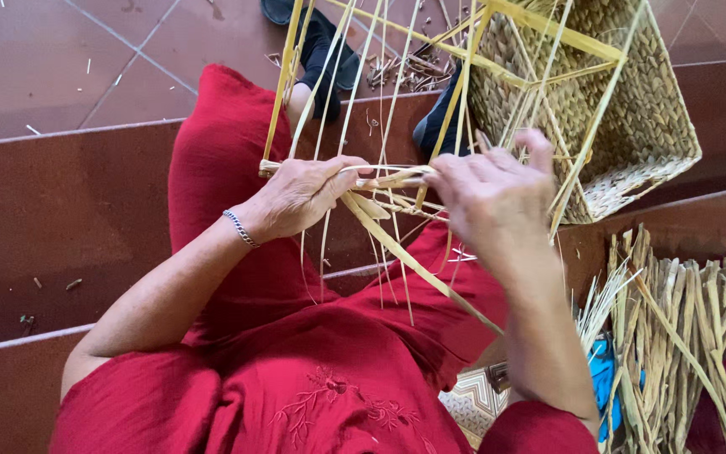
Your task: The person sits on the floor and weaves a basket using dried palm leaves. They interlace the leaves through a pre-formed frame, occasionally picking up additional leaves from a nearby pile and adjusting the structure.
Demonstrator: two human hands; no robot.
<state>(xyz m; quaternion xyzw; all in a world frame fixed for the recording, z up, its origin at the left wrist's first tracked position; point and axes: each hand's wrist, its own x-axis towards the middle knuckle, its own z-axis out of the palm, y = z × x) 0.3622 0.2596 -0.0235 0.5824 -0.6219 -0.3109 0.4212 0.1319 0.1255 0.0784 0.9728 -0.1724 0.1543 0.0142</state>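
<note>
Head view of basket weaving on tiled steps. The left hand, a bracelet at its wrist, has its grip closed on pale straw strands near frame centre. The right hand, at 3 o'clock of the left, meets the same strands; its fingers are curled over them, though whether the grip is fully clamped is hard to tell from behind the knuckles. The strands lie between the two hands, above the lap of the red garment, with loose ends trailing toward 5 o'clock. A yellow cane frame rises toward 12 o'clock and encloses a partly woven basket at 1 o'clock. A bundle of dried stalks lies at 4 o'clock beside a blue object. Dark footwear shows at 12 o'clock on the brown-red floor.
</note>
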